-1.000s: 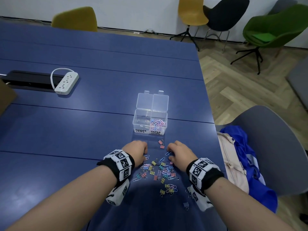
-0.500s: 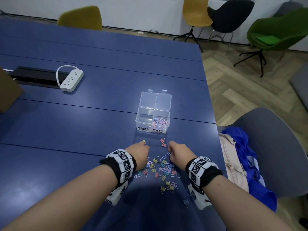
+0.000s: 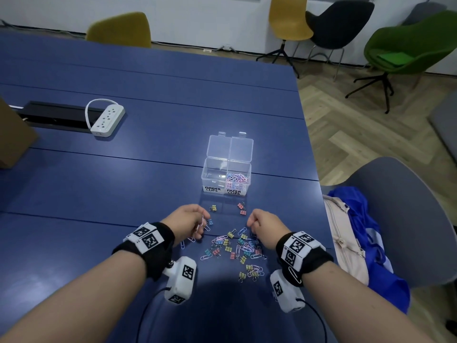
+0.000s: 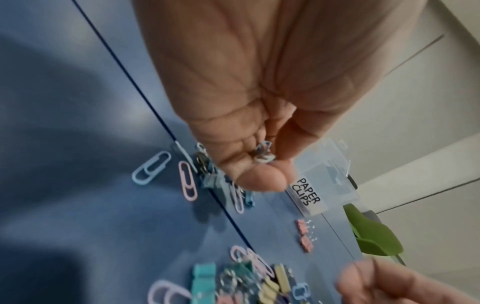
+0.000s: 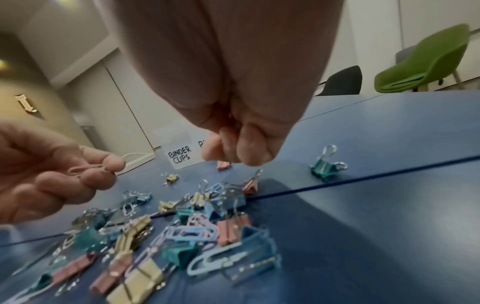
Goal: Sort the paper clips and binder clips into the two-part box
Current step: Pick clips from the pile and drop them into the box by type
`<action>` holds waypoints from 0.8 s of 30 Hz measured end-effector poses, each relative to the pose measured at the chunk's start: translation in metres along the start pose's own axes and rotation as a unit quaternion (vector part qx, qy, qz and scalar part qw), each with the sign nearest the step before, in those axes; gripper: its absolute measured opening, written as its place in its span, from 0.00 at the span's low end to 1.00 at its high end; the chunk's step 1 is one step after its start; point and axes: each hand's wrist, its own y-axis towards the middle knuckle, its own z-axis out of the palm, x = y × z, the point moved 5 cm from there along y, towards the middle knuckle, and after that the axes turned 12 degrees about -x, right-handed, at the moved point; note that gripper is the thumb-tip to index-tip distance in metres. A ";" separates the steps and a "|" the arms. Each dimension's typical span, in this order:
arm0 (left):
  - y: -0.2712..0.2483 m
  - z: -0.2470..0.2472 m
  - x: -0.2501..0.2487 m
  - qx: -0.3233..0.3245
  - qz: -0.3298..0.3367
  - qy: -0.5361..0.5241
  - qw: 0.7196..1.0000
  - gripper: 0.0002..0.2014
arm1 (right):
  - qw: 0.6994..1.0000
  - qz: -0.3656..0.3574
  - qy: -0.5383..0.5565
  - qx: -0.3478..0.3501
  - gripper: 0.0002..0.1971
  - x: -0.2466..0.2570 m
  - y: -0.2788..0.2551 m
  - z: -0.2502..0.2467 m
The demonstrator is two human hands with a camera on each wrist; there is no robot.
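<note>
A: Where the two-part box (image 3: 226, 178) stands on the blue desk (image 3: 123, 194), lids tipped back, list the contents.

B: Section labelled PAPER CLIPS: pastel paper clips (image 3: 237, 179). Section labelled BINDER CLIPS: nothing visible inside.

A: Left hand (image 3: 188, 223)?

B: Nearer the camera than the box, left of its front. Grip narrow: fingertips pinch a pink paper clip (image 5: 84, 171), plain in the right wrist view. The left wrist view alone shows a small pale blue clip (image 4: 262, 153) held in the curled fingers (image 4: 259, 181); what kind it is I cannot tell.

A: Right hand (image 3: 264, 225)?

B: Nearer than the box, right of its front. Fingers curled tight, tips (image 5: 255, 153) pointing down. Whether the grip holds anything cannot be told from any view.

A: Loose stock?

B: Mixed pile of clips (image 3: 237, 248), nearer than the box, between and below both hands. One yellow binder clip (image 3: 213, 208) and two pink binder clips (image 3: 241, 209) lie apart, just before the box front. A teal binder clip (image 5: 326, 167) lies separate from the pile in the right wrist view.

A: Surroundings?

B: White power strip (image 3: 107, 118), far left of the box. Grey chair (image 3: 405, 219) with blue cloth (image 3: 366, 231), right of it. Green chair (image 3: 410, 45), beyond it to the right.
</note>
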 end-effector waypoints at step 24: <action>-0.004 0.050 -0.004 0.018 0.222 0.500 0.837 0.04 | 0.960 -0.093 -0.265 0.008 0.11 0.016 0.001 0.022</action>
